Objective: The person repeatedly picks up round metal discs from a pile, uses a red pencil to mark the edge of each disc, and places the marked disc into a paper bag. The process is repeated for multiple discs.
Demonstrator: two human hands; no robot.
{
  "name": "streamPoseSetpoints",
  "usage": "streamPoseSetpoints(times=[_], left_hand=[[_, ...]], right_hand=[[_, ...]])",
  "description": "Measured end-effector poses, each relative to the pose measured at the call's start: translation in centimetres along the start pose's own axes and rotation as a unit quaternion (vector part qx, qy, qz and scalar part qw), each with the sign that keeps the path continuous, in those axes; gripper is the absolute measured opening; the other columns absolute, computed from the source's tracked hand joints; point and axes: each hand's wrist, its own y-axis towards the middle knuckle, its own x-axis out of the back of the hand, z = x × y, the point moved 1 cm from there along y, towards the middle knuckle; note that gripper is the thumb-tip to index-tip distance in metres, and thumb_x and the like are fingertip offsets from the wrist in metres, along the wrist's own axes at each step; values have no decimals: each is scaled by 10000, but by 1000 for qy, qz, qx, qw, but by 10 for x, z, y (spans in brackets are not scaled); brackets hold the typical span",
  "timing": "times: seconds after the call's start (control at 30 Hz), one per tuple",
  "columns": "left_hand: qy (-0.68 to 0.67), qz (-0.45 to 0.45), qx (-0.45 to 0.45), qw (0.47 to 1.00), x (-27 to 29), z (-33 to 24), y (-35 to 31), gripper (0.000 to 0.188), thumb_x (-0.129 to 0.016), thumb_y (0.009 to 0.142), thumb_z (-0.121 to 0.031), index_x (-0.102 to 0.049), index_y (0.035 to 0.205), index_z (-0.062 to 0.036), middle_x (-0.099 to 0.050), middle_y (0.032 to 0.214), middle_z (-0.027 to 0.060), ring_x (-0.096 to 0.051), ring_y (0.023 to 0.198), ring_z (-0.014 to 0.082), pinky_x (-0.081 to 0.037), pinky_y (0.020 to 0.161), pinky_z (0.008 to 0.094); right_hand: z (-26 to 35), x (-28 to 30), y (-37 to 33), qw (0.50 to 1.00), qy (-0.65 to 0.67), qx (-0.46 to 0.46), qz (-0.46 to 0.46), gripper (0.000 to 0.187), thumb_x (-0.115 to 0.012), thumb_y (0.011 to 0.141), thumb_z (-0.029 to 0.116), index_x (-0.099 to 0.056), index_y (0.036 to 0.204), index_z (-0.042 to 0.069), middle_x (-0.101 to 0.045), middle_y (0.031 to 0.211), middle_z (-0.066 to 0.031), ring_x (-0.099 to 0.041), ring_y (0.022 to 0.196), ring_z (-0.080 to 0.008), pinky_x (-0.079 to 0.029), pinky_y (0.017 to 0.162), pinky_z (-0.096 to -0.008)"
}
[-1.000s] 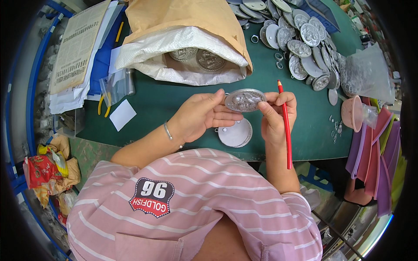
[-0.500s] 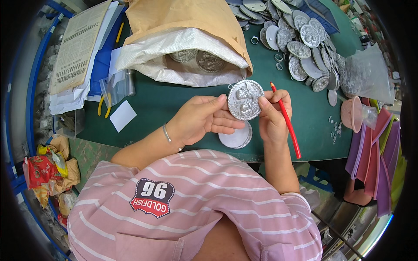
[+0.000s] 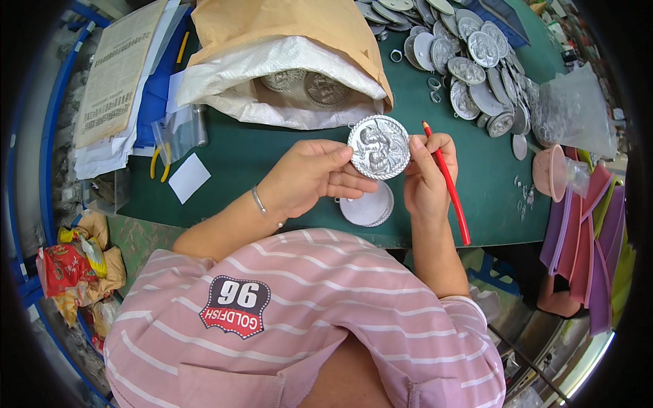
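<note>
A round silver medallion with raised figures and a rope-like rim is held up between my hands over the table. My left hand grips its left edge with the thumb in front and fingers behind. At its right edge, my right hand pinches it with thumb and fingertips. A red pencil is also tucked between the fingers of my right hand, slanting down toward me. Below the medallion, a small stack of medallions lies on the table, the top one showing its plain face.
Ahead stands an open paper sack with a white lining and medallions inside. A heap of medallions covers the far right. Loose rings lie nearby. A pink cup is at right; a white paper and yellow-handled pliers at left.
The medallion has turned a little between my fingers and shifted slightly left. The red pencil stays in my right hand.
</note>
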Motion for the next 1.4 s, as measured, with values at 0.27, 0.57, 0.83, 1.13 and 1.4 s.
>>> streamPoseSetpoints(times=[0.27, 0.57, 0.83, 1.13, 1.4], left_hand=[[16, 4, -1, 1000, -1, -1, 0, 330, -449, 950, -232, -534, 1063, 66, -624, 1008, 178, -652, 904, 267, -541, 737, 316], [-236, 71, 21, 969, 0, 3, 13, 665, -246, 918, -584, -447, 1220, -27, -470, 1258, 229, -475, 1171, 328, -400, 948, 500], [-263, 96, -16, 960, -1, 1, 11, 708, -203, 913, -595, -387, 1285, -22, -429, 1304, 220, -417, 1220, 351, -387, 951, 522], [-253, 87, -24, 963, 3, 1, 12, 514, -348, 949, -372, -353, 1318, -15, -406, 1330, 221, -401, 1239, 362, -376, 968, 538], [-311, -166, -324, 878, 19, -76, 48, 347, -515, 890, -188, -473, 1190, -17, -531, 1190, 164, -508, 1112, 292, -418, 969, 430]], right_hand=[[-1, -1, 1, 1000, -11, 15, -9, 178, -591, 839, -9, -437, 833, 79, -602, 784, -80, -532, 615, -91, -427, 521, -209], [15, -16, -15, 949, -194, 148, 198, 237, -577, 814, -78, -383, 768, 51, -646, 883, -195, -603, 789, -155, -488, 737, -295], [17, -5, -7, 979, -169, 111, 35, 216, -574, 855, 6, -378, 785, 64, -629, 847, -161, -608, 762, -162, -506, 678, -277], [14, -3, -6, 982, -163, 87, 37, 210, -572, 850, -12, -384, 791, 61, -623, 849, -158, -610, 775, -163, -509, 677, -273], [10, 18, 38, 910, -370, 178, 63, 201, -582, 820, -32, -405, 748, 32, -635, 845, -150, -591, 719, -143, -487, 640, -267]])
